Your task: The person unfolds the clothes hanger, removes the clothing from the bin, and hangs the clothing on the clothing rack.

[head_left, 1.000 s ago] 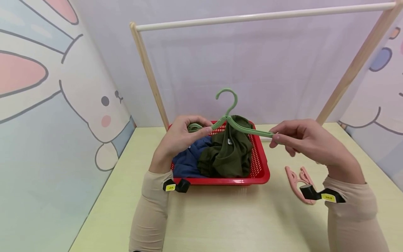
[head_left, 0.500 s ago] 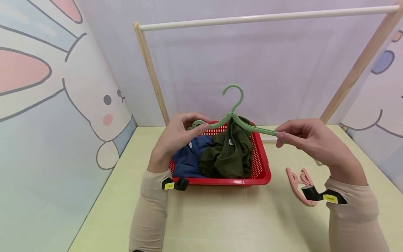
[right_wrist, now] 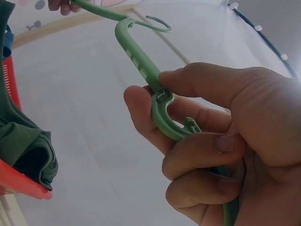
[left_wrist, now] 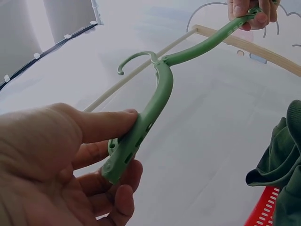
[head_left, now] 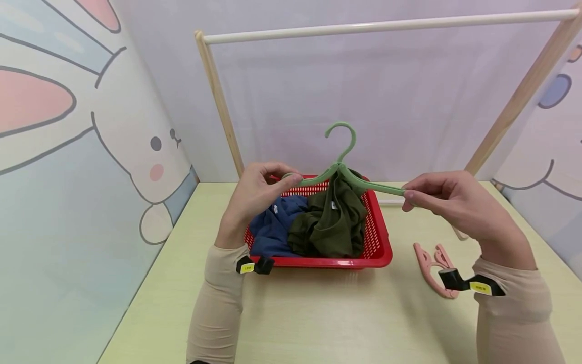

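Observation:
A green folding clothes hanger [head_left: 347,174] spans the gap between both hands, its hook upward and its two arms spread. My left hand [head_left: 261,194] pinches the left arm's end between thumb and fingers. The right arm's end is in my right hand [head_left: 454,202]; the right wrist view shows a curved green piece [right_wrist: 164,115] running down among the curled fingers. Behind and below the hanger stands a red basket [head_left: 377,237]. In it lie a dark green garment [head_left: 334,222] and a blue garment [head_left: 277,227], both crumpled.
A folded pink hanger [head_left: 429,270] lies on the pale table [head_left: 318,318], right of the basket and partly under the right wrist. Behind stands a wooden rack with a white rail [head_left: 386,26]. A rabbit-printed wall [head_left: 136,121] closes off the left side.
The hanger and right hand have shifted slightly right in the head view, which itself has moved a little. More of the hanger's left arm shows straightened out toward the left hand.

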Available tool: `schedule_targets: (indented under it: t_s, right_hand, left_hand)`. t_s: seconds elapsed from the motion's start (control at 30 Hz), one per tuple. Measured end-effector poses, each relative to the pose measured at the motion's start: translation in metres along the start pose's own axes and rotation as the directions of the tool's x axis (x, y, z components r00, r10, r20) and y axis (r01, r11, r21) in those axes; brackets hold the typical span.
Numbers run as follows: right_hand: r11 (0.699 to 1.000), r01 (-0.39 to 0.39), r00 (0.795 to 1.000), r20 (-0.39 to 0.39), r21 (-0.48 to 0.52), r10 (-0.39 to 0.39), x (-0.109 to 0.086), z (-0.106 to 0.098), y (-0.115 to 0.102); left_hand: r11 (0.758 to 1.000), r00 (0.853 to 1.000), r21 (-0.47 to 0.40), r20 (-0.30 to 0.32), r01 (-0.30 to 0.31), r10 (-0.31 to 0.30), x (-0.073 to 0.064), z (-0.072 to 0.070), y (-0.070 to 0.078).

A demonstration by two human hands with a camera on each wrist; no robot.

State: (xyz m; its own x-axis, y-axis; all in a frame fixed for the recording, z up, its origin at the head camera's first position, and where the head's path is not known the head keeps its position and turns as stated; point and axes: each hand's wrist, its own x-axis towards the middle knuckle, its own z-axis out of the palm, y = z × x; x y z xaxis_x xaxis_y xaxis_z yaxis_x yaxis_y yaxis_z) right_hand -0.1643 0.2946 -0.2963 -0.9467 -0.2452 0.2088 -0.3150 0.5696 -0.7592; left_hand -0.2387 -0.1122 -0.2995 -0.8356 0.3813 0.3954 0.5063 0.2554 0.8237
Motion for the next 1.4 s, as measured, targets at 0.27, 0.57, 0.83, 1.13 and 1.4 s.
schedule_targets:
  t_s: [0.27,0.57,0.83,1.13,1.4]
  right_hand:
    - [1.0,-0.005,1.0,-0.015,-0.005,0.005,0.0,-0.001,0.002]
    - [1.0,-0.018,1.0,-0.018,-0.011,0.018,-0.003,-0.003,0.002]
    - [0.998,0.055,0.997,-0.05,-0.041,-0.057,-0.004,-0.007,0.005]
    - [0.998,0.06,0.995,-0.086,0.014,-0.058,-0.01,-0.018,0.012]
    - [0.999,0.027,0.995,-0.099,0.029,-0.024,-0.015,-0.025,0.009]
  left_hand:
    - [1.0,0.999,-0.022,-0.052,-0.003,0.002,0.001,0.004,0.0]
    - [0.993,0.993,-0.104,-0.113,-0.059,0.047,0.001,0.002,-0.002]
    - [0.995,0.996,-0.087,-0.085,-0.045,0.038,0.001,-0.003,-0.001]
    - [0.998,0.996,-0.07,-0.087,-0.008,0.002,-0.003,-0.019,-0.002]
    - [0.997,0.998,-0.071,-0.065,0.013,-0.018,-0.012,-0.038,-0.005]
